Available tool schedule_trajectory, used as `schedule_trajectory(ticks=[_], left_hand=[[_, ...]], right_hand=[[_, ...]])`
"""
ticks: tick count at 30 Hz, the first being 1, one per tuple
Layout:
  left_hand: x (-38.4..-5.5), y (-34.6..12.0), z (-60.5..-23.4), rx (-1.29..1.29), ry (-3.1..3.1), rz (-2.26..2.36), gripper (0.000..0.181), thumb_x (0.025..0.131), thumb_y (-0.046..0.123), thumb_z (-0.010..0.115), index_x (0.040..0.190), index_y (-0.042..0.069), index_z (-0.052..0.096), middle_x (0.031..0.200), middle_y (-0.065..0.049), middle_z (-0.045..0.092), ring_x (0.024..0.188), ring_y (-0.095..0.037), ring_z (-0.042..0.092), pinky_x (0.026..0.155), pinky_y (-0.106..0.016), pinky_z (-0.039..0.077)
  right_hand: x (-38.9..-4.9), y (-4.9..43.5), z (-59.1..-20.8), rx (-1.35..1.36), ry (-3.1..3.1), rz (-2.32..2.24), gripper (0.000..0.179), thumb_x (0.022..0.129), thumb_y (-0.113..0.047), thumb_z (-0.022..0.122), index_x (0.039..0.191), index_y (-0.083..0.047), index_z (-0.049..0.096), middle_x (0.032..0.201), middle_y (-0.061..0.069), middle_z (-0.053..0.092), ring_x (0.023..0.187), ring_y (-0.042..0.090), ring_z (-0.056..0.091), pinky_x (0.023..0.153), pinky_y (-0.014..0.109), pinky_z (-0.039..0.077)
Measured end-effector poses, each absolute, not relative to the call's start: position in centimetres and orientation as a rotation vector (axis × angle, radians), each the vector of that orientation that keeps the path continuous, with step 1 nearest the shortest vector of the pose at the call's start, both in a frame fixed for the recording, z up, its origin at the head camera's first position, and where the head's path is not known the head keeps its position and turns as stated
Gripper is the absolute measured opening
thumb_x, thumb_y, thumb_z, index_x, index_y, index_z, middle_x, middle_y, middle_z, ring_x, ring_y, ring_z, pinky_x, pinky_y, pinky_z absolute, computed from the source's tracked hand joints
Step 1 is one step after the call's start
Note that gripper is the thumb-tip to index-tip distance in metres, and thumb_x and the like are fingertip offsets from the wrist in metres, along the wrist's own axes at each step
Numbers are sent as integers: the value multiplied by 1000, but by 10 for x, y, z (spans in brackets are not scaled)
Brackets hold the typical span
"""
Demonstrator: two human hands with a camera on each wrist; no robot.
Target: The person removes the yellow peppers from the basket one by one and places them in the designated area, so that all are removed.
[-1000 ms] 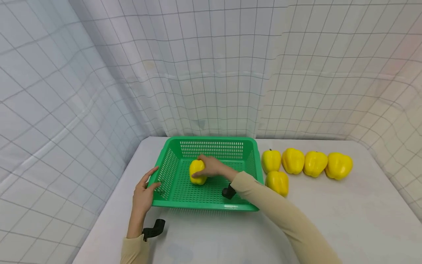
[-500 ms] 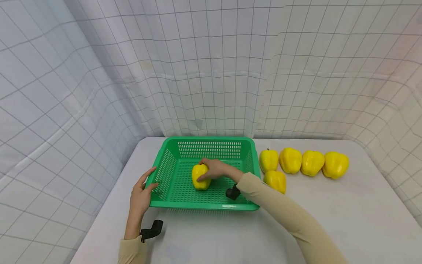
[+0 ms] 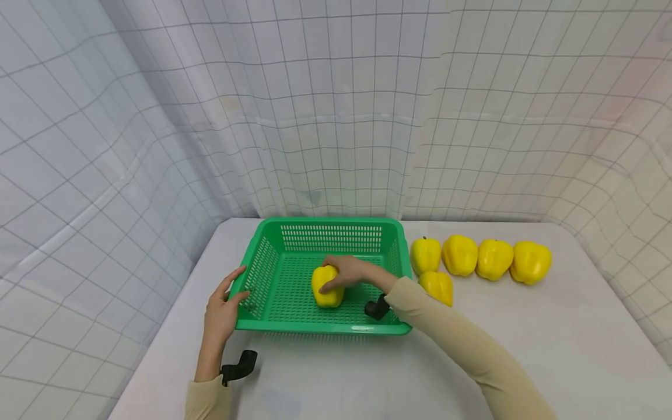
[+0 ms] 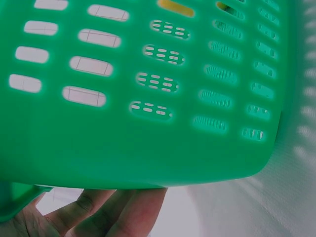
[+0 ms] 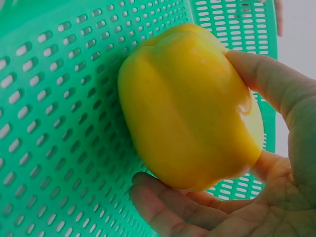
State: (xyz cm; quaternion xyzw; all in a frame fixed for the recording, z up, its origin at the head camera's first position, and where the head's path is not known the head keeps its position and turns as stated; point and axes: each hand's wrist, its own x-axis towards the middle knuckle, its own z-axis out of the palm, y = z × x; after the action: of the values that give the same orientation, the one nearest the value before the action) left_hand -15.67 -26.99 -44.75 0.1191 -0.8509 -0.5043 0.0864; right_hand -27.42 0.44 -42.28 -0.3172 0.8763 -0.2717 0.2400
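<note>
My right hand [image 3: 347, 272] grips a yellow bell pepper [image 3: 326, 291] inside a green plastic basket [image 3: 320, 328]. Seen from the right wrist, the thumb lies on one side of the pepper [image 5: 182, 108] and the fingers [image 5: 168, 207] curl under the other, close over the slotted floor. My left hand [image 3: 220, 312] holds the basket's left rim, thumb over the inside and fingers along the outside. In the left wrist view, the fingers [image 4: 140, 212] meet the basket's edge below its slotted wall [image 4: 98, 143]; part of that hand is out of frame.
On the table to the basket's right, a row of yellow peppers [image 3: 459, 255] reaches toward the right. One more pepper [image 3: 437, 287] lies in front of the row, partly behind the right sleeve [image 3: 462, 338]. White checked curtains [image 3: 336, 128] enclose the table's back and sides.
My right hand has moved the pepper rightward and nearer to me within the basket. The left hand keeps its hold on the rim. The head view has shifted slightly.
</note>
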Motion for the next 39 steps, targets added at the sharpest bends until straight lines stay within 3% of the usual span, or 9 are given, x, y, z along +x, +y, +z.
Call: schedule_trajectory(ticks=[6,14,22,28,35,39], left_hand=[[-157,-270,-448,344,-2545,-1483,50,96,15,54,143,28,44,133,-20,49,66,-23,46,49,-31,33],[-158,-270,-449,352,-2535,-1500,50,96,15,55,144,28,44,129,-22,52,78,-24,54,53,-31,40],[-158,-270,-448,355,-2535,-1508,50,96,15,54,144,28,44,134,-21,49,86,-28,55,55,-31,41],[-157,-270,-448,358,-2536,-1518,51,96,16,54,144,27,43,137,-21,45,96,-32,53,56,-31,40],[-158,-270,-449,358,-2530,-1515,51,95,15,55,144,28,44,128,-23,53,77,-26,54,52,-31,40],[-158,-271,-449,354,-2534,-1509,51,96,15,55,144,27,44,131,-22,51,80,-25,54,54,-31,40]], right_hand=[[-274,11,-420,-842,2389,-768,58,82,-40,72,130,-15,52,106,0,58,91,17,52,76,32,44],[-272,19,-413,-834,2351,-926,55,83,-36,72,131,-19,51,104,0,58,89,19,53,74,33,45],[-267,31,-407,-880,2342,-1050,52,85,-27,72,130,-17,48,107,4,57,89,20,53,75,33,46],[-263,41,-403,-868,2354,-1153,50,86,-30,70,130,-18,47,106,3,57,89,20,54,75,34,46],[-256,51,-398,-823,2360,-1301,51,86,-35,70,130,-20,48,108,5,55,91,21,55,76,35,47],[-251,55,-396,-813,2364,-1366,51,86,-35,69,130,-21,48,108,6,55,93,22,54,76,35,46]])
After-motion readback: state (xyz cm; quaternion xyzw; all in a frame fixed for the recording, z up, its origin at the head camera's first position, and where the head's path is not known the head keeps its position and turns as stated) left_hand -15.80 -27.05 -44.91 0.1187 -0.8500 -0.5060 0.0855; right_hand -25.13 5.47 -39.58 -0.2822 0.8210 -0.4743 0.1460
